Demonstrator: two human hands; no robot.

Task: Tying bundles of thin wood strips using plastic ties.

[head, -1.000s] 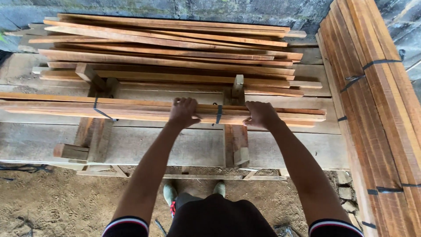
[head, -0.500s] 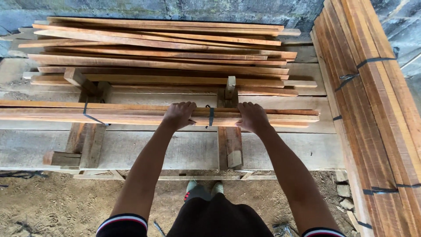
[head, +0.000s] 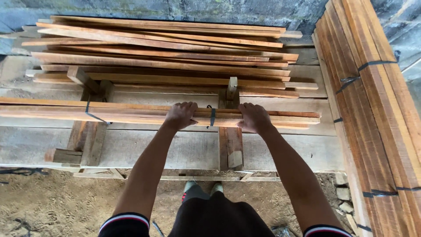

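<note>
Both hands (head: pixel 180 115) (head: pixel 253 117) atop strapped slat bundle (head: pixel 131 113), strap (head: pixel 212 116) between grips.

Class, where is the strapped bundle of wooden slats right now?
The strapped bundle lies crosswise mid-frame under both hands, left hand and right hand, before the loose slat pile.

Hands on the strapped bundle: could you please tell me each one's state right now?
Left hand: closed over the strapped bundle of wooden slats.
Right hand: closed over the same bundle.

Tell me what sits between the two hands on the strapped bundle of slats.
In the head view, a dark strap wraps the bundle of slats between the left hand and right hand.
</note>
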